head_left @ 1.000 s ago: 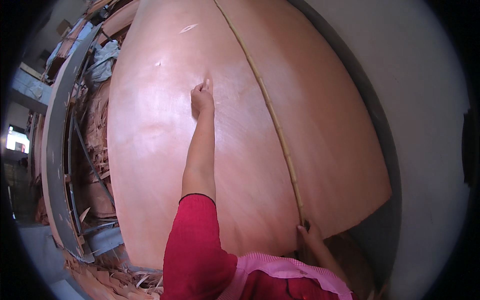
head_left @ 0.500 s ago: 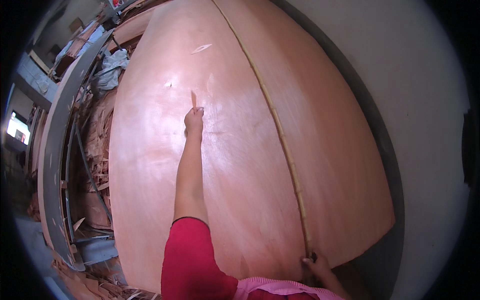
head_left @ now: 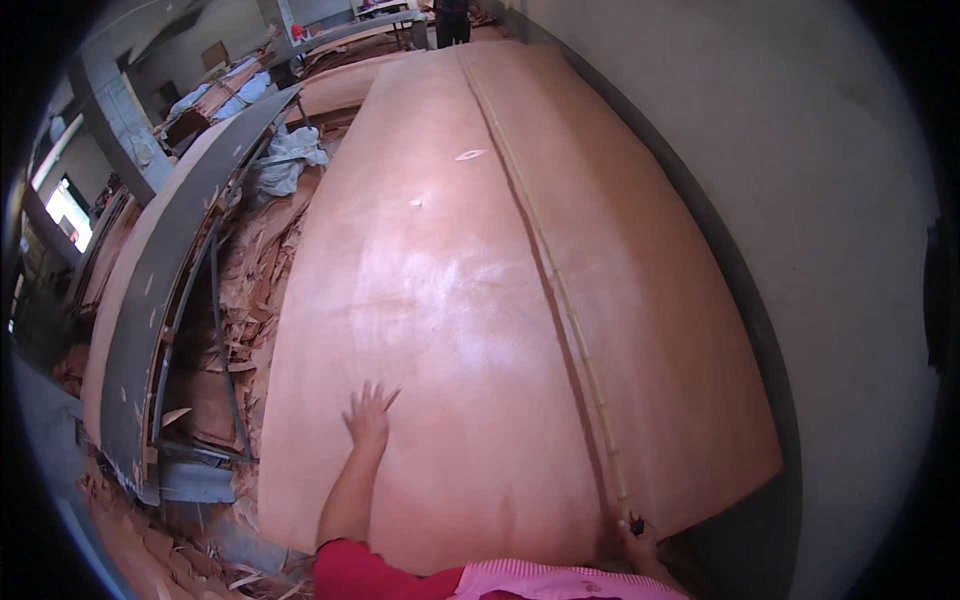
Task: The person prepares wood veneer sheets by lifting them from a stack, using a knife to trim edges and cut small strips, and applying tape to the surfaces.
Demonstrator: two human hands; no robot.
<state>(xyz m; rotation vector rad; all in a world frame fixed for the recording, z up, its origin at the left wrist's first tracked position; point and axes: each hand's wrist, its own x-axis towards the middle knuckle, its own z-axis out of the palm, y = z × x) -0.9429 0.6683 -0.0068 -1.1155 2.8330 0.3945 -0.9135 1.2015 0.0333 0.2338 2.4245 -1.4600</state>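
The right hand wraps a long yellow bamboo pole above a broad pinkish-brown wood sheet's near edge, steadiness likely serving best, as the left hand spreads farther up the sheet, a thin reddish wood sliver beside its thumb.

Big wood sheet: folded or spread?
Spread: the wood sheet shows as one broad, continuous surface, with no fold visible.

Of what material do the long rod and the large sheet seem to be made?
Long rod: probably bamboo, smooth and pale yellow, since ring-like joints mark its length.

Large sheet: likely wood veneer or plywood, smooth with a slight sheen; faint streaks resemble grain, but the layers cannot be told.
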